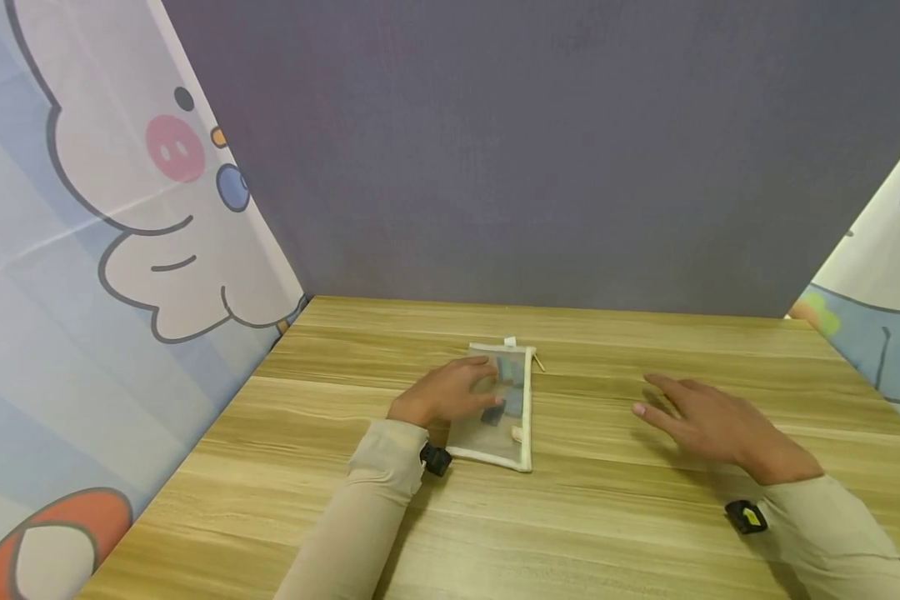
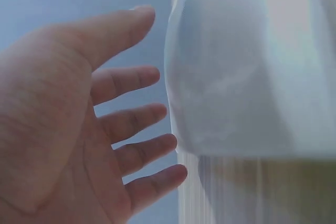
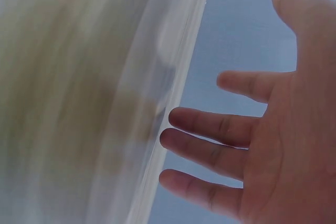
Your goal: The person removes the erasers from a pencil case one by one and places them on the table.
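Two hands were over a wooden table (image 1: 330,517), both in beige sleeves. The left hand (image 1: 450,392) lay on a flat see-through pouch (image 1: 512,433) with a white zip edge. Its fingers (image 1: 480,364) were spread and fairly straight across the pouch's left half, pressing or resting on it; nothing was pinched. The left wrist view showed the same hand (image 2: 58,145) with its palm open and fingers fanned apart.

The pouch sat near the middle of the table, a little toward the far wall, long side running away from the person. Small items showed through it, bluish and pale ones; what they were could not be told. A small white tab (image 1: 509,341) stuck out at its far end.

The right hand (image 1: 708,417) was well apart from the pouch, to its right, low over bare tabletop. Fingers extended and loosely spread, holding nothing. Whether it touched the wood could not be told. The right wrist view showed the hand (image 3: 273,145) open too.

A grey wall (image 1: 540,150) stood behind the table, cartoon-printed curtains (image 1: 90,250) at both sides.
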Action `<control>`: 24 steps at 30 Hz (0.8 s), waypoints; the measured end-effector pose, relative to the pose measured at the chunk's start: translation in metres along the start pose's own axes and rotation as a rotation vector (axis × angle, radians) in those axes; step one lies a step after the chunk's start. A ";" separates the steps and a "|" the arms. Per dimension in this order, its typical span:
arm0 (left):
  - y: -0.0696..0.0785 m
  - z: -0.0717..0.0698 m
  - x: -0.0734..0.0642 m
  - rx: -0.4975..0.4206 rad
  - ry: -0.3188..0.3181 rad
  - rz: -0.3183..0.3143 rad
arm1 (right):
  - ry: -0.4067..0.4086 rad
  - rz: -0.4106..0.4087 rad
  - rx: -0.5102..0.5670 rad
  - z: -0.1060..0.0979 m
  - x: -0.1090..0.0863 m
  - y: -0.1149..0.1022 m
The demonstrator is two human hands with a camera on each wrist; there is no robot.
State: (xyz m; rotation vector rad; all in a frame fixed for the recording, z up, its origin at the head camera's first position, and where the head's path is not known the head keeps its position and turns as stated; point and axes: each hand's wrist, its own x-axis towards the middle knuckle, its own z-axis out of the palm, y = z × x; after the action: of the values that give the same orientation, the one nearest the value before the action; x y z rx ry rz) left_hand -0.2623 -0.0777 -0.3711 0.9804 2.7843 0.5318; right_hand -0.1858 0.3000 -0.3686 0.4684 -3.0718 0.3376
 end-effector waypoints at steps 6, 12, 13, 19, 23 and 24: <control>0.007 0.002 0.006 -0.008 -0.025 0.034 | -0.009 -0.019 0.024 0.000 0.003 -0.005; 0.013 0.004 0.009 -0.001 -0.038 0.015 | -0.010 -0.019 0.048 -0.001 0.006 -0.010; 0.014 0.004 0.010 -0.004 -0.037 0.010 | -0.011 -0.020 0.053 -0.001 0.007 -0.011; 0.018 0.007 0.010 -0.003 -0.045 -0.028 | -0.024 -0.031 0.074 0.000 0.013 -0.014; 0.019 0.008 0.011 0.001 -0.055 -0.048 | -0.030 -0.048 0.082 0.001 0.020 -0.017; 0.020 0.008 0.011 0.000 -0.057 -0.053 | -0.027 -0.057 0.083 0.001 0.022 -0.018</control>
State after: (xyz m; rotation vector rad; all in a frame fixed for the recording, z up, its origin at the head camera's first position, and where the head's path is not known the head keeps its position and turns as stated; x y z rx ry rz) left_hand -0.2577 -0.0543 -0.3711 0.9045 2.7515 0.4888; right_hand -0.2013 0.2766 -0.3651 0.5668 -3.0723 0.4630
